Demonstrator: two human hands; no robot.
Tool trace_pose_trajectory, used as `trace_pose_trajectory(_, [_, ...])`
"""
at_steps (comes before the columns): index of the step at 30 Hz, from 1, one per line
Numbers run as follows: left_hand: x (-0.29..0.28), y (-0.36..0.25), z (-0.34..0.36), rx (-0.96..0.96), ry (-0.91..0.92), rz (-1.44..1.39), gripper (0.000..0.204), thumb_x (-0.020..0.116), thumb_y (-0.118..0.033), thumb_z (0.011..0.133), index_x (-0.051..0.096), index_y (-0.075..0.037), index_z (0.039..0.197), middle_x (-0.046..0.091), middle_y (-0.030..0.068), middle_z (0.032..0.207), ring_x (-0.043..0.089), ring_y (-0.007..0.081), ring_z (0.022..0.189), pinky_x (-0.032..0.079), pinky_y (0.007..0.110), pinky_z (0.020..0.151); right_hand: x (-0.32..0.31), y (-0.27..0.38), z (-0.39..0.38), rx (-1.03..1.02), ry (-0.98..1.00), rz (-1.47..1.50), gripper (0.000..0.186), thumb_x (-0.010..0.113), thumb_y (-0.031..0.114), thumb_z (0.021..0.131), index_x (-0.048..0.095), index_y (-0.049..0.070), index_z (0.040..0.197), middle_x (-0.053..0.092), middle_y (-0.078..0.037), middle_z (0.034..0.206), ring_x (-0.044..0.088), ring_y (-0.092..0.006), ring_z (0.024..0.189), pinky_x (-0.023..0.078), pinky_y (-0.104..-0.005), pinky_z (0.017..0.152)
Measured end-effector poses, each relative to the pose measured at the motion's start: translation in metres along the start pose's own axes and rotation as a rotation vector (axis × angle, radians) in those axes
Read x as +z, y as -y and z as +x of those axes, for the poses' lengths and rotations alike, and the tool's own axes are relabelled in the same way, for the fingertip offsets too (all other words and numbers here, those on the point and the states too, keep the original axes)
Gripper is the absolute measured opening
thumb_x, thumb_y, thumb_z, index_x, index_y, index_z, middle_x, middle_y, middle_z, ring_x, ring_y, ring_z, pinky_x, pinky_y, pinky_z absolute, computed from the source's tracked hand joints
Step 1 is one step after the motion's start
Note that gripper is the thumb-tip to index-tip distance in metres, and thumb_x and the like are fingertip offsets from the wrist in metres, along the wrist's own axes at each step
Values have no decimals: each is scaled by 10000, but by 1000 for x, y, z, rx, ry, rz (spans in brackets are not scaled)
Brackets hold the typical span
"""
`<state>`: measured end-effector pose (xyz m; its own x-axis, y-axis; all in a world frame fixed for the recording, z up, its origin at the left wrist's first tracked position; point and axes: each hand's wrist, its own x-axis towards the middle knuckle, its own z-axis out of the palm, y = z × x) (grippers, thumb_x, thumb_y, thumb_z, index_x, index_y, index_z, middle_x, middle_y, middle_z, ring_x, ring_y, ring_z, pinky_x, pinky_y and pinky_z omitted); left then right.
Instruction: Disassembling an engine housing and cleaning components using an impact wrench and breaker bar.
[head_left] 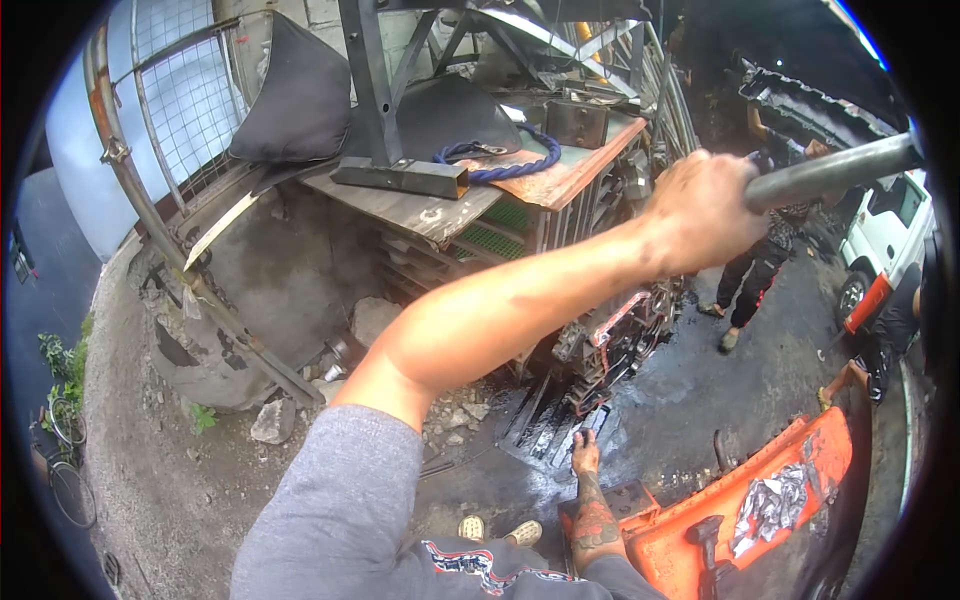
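My left arm, in a grey sleeve, reaches across to the upper right. My left hand (pixel 703 212) is closed round a grey metal pipe (pixel 840 180), which runs off past the right rim. Lower down, my tattooed right forearm points forward, and my right hand (pixel 586 455) hangs low over the dark ground with two fingertips apart and nothing visible in it. Beside that forearm lies an orange metal panel (pixel 740 475). Crumpled silvery sheet material (pixel 770 510) and a dark, hammer-shaped piece (pixel 708 550) rest on the panel.
Ahead stands a bench (pixel 570 180) bearing a steel frame (pixel 375 90) and blue rope (pixel 550 160). A greasy engine-like assembly (pixel 615 340) sits below on oily ground. People (pixel 745 285) are at the right, near a white and orange vehicle (pixel 890 225). Rubble (pixel 272 422) lies left.
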<state>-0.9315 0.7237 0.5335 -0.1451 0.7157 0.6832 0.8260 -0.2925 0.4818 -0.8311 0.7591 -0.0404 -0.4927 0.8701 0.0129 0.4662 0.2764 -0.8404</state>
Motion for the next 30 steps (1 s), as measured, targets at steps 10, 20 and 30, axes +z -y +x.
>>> trace_pose_trajectory(10, [0, -78, 126, 352, -397, -49, 208, 588, -159, 784, 648, -29, 936, 659, 186, 881, 636, 363, 854, 506, 423, 772, -11, -15, 6, 57, 50, 34, 340, 523, 298, 932, 545, 17, 1122, 626, -230, 1065, 590, -386, 1015, 453, -425, 861])
trace_pose_trajectory(20, [-15, -30, 191, 253, -532, -453, 397, 606, -341, 816, 636, -17, 1044, 668, 235, 909, 664, 340, 887, 520, 404, 835, -7, -8, 12, 111, 25, -19, 406, 533, 285, 920, 530, -15, 1193, 621, -247, 1083, 573, -394, 1056, 433, -433, 899])
trace_pose_trajectory(30, [19, 223, 207, -207, -716, -1315, 202, 583, -177, 890, 468, -36, 802, 424, 9, 484, 418, 146, 317, 359, 309, 269, 24, -11, 11, 169, -93, -54, 366, 544, 255, 924, 524, -7, 1179, 629, -248, 1054, 588, -412, 1000, 452, -441, 858])
